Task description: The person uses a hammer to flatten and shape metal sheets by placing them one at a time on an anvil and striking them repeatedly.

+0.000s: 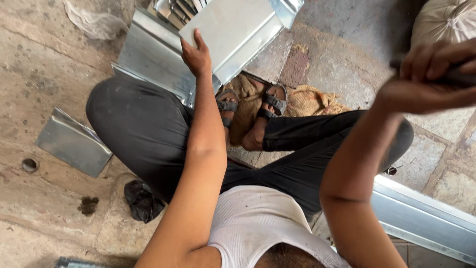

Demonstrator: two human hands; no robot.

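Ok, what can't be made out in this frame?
All in the head view:
- The dark tool in the right hand: motion blur and the curled fingers hide its kind, and the frame edge cuts it off.
- The sheet-metal piece under the left hand: its top runs past the upper edge.
- The metal parts behind that piece: mostly covered by it.

A: Single head view, steep down over chest and crossed legs, close. Facing?

B: Forward to floor (pixel 44 74) beyond the knees; right hand (pixel 431 74) nearest, blurred. No second view.
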